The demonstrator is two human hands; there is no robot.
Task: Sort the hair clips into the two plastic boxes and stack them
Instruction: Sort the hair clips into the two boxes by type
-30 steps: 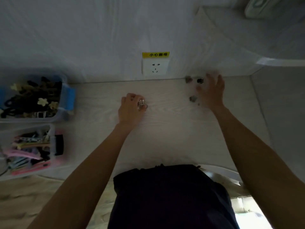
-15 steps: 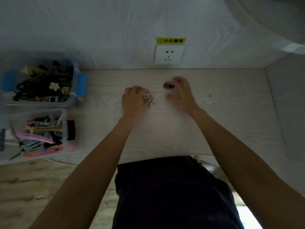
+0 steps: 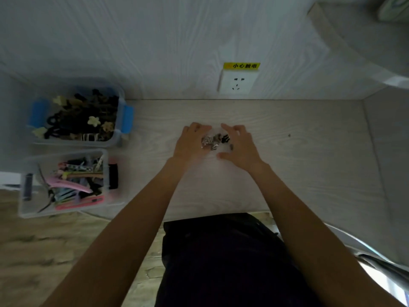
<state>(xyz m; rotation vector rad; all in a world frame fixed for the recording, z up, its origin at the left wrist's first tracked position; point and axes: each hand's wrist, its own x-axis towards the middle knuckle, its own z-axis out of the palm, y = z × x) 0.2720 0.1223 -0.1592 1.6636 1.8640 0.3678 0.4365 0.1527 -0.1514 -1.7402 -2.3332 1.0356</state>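
Mid-desk: left hand [image 3: 190, 141] and right hand [image 3: 240, 145] cupped open around small clips [image 3: 213, 140] — none grasped; scoop together, sweep none off.

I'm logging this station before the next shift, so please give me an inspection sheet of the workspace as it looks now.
Surface: pale wood-grain desk, one tiny dark speck right of the hands.
Job's things: small pile of clips, silver and black, on the desk between the hands; blue-latched box holding dark and flower clips; clear box nearer the person holding long coloured clips. Both boxes open, side by side, not stacked.
Clutter: nothing seen.
Grippers: left hand and right hand cupped around the pile, fingers spread.
Cables: nothing seen.
Surroundings: wall socket under a yellow label; wood-pattern floor.
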